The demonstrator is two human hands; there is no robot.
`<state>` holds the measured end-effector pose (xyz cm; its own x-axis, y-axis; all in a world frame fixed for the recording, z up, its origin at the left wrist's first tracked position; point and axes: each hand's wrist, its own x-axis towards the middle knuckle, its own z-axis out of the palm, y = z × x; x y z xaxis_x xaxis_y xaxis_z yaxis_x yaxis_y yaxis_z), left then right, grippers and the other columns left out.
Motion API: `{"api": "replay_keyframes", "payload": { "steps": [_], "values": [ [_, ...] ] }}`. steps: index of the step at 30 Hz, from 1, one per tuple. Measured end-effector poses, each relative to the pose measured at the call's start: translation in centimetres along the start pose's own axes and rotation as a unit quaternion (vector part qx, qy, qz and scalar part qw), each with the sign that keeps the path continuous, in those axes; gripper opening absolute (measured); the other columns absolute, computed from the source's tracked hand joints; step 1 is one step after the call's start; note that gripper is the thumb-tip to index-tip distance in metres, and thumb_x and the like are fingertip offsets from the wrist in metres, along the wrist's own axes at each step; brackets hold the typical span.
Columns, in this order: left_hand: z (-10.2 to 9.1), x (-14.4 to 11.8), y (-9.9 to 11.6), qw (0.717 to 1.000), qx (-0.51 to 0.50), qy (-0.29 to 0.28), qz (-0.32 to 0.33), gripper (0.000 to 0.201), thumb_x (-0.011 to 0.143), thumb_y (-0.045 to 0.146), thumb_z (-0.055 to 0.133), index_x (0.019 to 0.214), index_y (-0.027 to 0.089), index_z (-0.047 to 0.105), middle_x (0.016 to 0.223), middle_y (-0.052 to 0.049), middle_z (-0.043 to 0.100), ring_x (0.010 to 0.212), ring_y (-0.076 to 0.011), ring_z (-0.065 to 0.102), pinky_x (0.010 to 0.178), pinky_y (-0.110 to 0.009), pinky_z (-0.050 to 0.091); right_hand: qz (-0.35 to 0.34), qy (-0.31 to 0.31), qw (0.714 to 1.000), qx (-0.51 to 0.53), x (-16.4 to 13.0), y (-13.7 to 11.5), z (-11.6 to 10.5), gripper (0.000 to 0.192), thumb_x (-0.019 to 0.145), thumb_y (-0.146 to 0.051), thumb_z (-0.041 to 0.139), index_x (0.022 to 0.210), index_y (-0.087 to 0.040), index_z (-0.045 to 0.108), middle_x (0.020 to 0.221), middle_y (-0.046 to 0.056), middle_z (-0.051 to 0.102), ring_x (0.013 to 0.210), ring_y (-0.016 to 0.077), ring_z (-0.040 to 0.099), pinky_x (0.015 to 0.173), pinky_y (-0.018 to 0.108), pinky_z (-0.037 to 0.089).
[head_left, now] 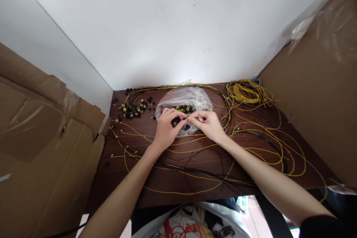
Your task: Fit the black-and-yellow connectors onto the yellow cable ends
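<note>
My left hand [168, 125] is closed in a pinch, its thumb and forefinger meeting my right hand's fingertips above the plastic bag. What it grips is too small and covered to make out. Opposite it, my right hand [208, 123] pinches a thin yellow wire [187, 118], of which only a short bit shows between the fingers. Beneath both hands lies a clear plastic bag [173, 98] with small black and yellow parts [187, 108] in and on it. Long yellow and black wires run across the brown table [178, 202] under my forearms.
A heap of small black and yellow pieces [134, 111] lies to the left. At the back right rests a coiled yellow wire bundle [248, 93]. Cardboard stands on the left [50, 148] and a cardboard wall [320, 81] on the right. Behind the table rises a white wall [178, 26].
</note>
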<state>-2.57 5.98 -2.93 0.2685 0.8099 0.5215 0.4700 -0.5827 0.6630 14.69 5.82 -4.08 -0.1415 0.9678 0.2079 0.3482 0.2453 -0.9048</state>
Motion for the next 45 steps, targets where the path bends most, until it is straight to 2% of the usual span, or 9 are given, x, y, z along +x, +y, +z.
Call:
{"api": "replay_keyframes", "payload": {
  "steps": [7,24,45],
  "values": [
    [0.19,-0.06,-0.11,1.000,-0.004,-0.008,0.002,0.009,0.078,0.011,0.059,0.082,0.018,0.064,0.083,-0.005,0.064,0.086,-0.0198,0.055,0.079,-0.036,0.045,-0.001,-0.002,1.000,0.003,-0.08,-0.09,0.05,0.028,0.077,-0.041,0.060,0.075,-0.015,0.069,0.049,-0.007,0.026,0.047,0.0072,0.021,0.048,0.025,0.018],
    [0.24,-0.13,0.05,0.999,-0.025,0.017,-0.012,0.008,0.078,0.016,0.061,0.085,0.018,0.065,0.083,-0.004,0.067,0.079,-0.0170,0.060,0.072,-0.031,0.050,0.006,0.023,1.000,0.001,-0.08,-0.32,-0.10,0.028,0.077,-0.040,0.060,0.074,-0.014,0.068,0.049,-0.008,0.025,0.048,0.0074,0.023,0.050,0.025,0.021],
    [0.57,-0.47,0.22,0.999,-0.033,0.018,-0.023,0.009,0.078,0.018,0.063,0.087,0.017,0.066,0.079,-0.004,0.065,0.073,-0.0156,0.060,0.069,-0.029,0.049,0.007,0.026,1.000,0.004,-0.13,-0.20,-0.09,0.027,0.077,-0.039,0.059,0.074,-0.013,0.066,0.049,-0.007,0.025,0.048,0.0075,0.023,0.050,0.024,0.020]
  ]
}}
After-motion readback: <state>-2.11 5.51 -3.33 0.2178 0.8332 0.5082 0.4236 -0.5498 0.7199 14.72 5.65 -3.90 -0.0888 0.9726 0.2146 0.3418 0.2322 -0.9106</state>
